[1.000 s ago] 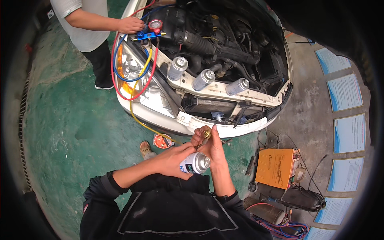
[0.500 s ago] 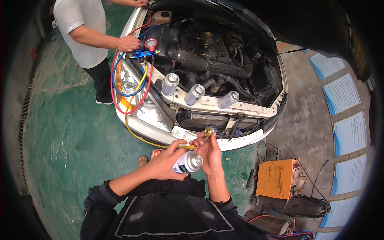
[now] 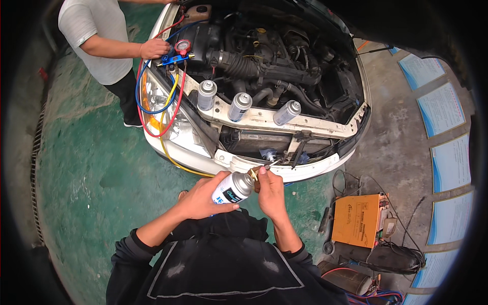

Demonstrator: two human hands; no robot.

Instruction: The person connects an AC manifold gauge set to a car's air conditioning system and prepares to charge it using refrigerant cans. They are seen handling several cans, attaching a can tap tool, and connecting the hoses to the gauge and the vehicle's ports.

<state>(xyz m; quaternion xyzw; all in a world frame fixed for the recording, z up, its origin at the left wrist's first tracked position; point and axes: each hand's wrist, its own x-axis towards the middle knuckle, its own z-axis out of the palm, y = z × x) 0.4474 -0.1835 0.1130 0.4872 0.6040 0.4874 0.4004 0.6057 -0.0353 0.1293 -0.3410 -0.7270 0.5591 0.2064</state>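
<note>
My left hand [image 3: 203,195] is wrapped round a white-and-blue aerosol-type can [image 3: 235,190], tilted with its silver top toward my right hand. My right hand [image 3: 271,194] pinches a brass can tap valve [image 3: 255,176] against the top of that can. Whether the two are threaded together I cannot tell. A yellow hose [image 3: 178,163] runs from a blue gauge manifold [image 3: 174,60] down past the headlight toward my hands; its near end is hidden. Three similar cans, a left one [image 3: 207,95], a middle one [image 3: 240,107] and a right one [image 3: 287,113], stand on the car's front crossmember.
The white car's engine bay [image 3: 269,61] is open ahead. Another person's hand [image 3: 155,49] rests by the manifold at far left. Red and blue hoses loop over the headlight [image 3: 173,127]. An orange machine [image 3: 357,219] with cables sits on the floor at right, near posters [image 3: 441,109].
The can and the brass tap valve, apart before, have come together at the can's top. My right hand has come down and turned over. The co-worker's hand stays near the manifold.
</note>
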